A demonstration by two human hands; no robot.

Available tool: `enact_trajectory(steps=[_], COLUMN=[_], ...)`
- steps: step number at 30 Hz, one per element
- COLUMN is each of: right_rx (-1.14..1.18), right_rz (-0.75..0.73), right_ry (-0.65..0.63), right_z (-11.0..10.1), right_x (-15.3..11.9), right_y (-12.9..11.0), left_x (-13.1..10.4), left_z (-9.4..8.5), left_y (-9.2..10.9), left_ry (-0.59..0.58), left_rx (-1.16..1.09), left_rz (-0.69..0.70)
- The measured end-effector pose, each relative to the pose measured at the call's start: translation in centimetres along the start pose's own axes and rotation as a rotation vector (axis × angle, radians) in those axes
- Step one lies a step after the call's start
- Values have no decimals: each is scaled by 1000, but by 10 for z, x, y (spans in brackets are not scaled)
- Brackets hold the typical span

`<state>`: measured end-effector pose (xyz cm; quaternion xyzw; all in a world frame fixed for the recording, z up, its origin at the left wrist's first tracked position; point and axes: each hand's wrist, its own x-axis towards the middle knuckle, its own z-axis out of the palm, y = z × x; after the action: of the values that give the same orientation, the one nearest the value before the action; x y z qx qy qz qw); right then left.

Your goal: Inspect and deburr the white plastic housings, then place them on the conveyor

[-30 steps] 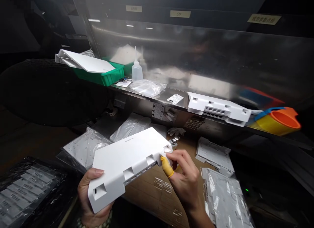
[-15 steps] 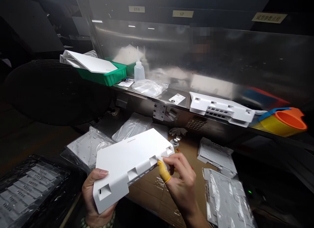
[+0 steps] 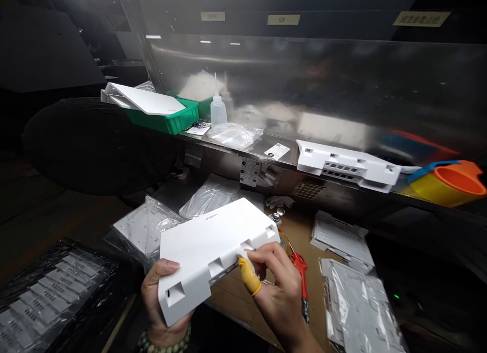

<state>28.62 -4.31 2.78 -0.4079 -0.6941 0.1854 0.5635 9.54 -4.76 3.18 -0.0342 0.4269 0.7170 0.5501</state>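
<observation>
A white plastic housing (image 3: pixel 213 241) marked HUAWEI is held tilted above the bench, its edge with square recesses and slots turned towards me. My left hand (image 3: pixel 163 297) grips its near left end, thumb on the top face and fingers underneath. At the slotted edge, right of the middle, my right hand (image 3: pixel 272 277) has thumb and index finger pinched together. A yellow finger cot (image 3: pixel 249 277) covers that thumb. Something small and whitish shows at the pinch, too hidden to name. Behind my right hand, a red-handled air gun (image 3: pixel 300 269) lies on the cardboard.
Bagged white panels (image 3: pixel 146 223) lie left of the housing, and more bagged panels (image 3: pixel 357 307) on the right. On the steel shelf (image 3: pixel 251 146) stand a green bin (image 3: pixel 178 120), a squeeze bottle (image 3: pixel 218 112), another white housing (image 3: pixel 346 165) and a yellow-orange container (image 3: pixel 449 183).
My view has shifted slightly, and the housing with both hands appears a little further right. My right fingertips have moved left along the slotted edge. More of the red air gun shows.
</observation>
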Motion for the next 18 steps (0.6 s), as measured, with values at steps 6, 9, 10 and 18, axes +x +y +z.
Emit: enact_trajectory(steps=[6,9,10,18], right_rx=[-9,-9,-6,-29], right_rz=[28,18,6,19], right_ry=[21,3,-11,25], right_z=[7,7,7,6], right_x=[-6,-8,-8,-6], right_y=[6,5,5,5], left_x=[-5,-8,-9,-10], left_z=[5,7,8,5], left_y=[-1,-1,-1,-2], left_ry=[47,52,51,-15], left_rx=[35,-6,-18,-81], left_rz=[0,-22,-25,-61])
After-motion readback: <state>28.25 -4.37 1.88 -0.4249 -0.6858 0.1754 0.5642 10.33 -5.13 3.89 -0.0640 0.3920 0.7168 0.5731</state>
